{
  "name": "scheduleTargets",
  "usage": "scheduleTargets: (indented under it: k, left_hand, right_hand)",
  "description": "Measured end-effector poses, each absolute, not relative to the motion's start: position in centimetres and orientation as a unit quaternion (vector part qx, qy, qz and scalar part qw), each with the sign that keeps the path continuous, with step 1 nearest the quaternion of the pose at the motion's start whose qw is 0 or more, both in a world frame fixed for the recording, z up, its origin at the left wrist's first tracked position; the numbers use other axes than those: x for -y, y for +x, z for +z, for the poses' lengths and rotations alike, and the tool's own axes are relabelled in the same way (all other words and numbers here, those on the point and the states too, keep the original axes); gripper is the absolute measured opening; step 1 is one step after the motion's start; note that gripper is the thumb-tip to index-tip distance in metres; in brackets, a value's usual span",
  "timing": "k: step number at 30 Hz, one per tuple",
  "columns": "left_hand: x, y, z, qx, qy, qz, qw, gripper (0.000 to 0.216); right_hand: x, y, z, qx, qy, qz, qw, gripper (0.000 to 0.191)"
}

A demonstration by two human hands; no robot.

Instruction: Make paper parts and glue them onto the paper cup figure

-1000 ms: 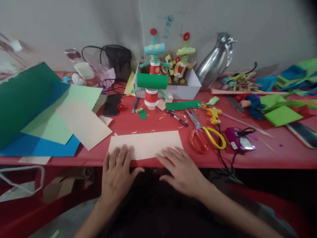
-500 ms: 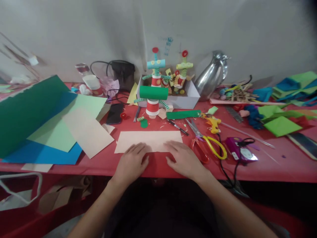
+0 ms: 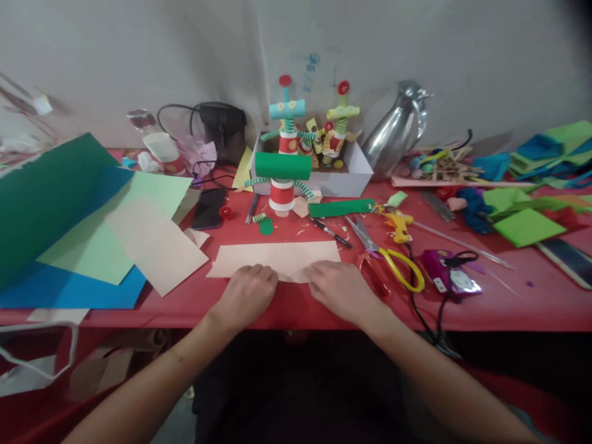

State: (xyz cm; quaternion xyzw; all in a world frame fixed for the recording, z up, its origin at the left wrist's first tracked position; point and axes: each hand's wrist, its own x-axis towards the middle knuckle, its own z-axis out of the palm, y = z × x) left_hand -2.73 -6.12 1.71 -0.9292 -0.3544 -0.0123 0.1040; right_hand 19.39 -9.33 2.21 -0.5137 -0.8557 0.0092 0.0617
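Observation:
A long strip of pale peach paper (image 3: 272, 256) lies crosswise on the red table in front of me. My left hand (image 3: 252, 288) is closed at its near edge, fingers curled in on the paper. At the strip's near right part, my right hand (image 3: 335, 287) is closed too, with the fingers bent over the edge. The paper's near edge lifts slightly between the hands. Beyond the strip stands a paper-cup figure (image 3: 282, 194) with a green roll (image 3: 283, 166) on top and coiled paper arms. Scissors with a yellow and red handle (image 3: 401, 269) lie right of my right hand.
Coloured paper sheets (image 3: 118, 228) spread over the left side. A white box (image 3: 356, 169) holds more figures, beside a steel jug (image 3: 395, 132). A black marker (image 3: 330, 233), a yellow glue gun (image 3: 398, 225), a purple device (image 3: 448, 271) and cords lie to the right.
Both hands have gone from lying flat with fingers stretched on the paper to curled fingers at its near edge. The strip has shifted slightly, and the view has moved a little.

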Motion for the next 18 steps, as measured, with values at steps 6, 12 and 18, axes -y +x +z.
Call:
scheduleTargets:
  k: [6,12,18]
  left_hand:
    - [7.5,-4.6,1.1,0.361,-0.928,-0.072,0.063,0.022]
    - [8.7,-5.7,0.5,0.387,-0.910,-0.146,0.016,0.026]
    - [6.4,-6.6,0.9,0.484,-0.867,-0.103,-0.066,0.027]
  right_hand:
    - [10.4,19.7,1.0,0.868,-0.489,-0.019,0.085,0.014]
    - [11.1,19.8,0.2,0.844,-0.515,0.056,0.143,0.019]
    - [9.9,20.5,0.5,0.769,-0.597,0.169,0.150,0.020]
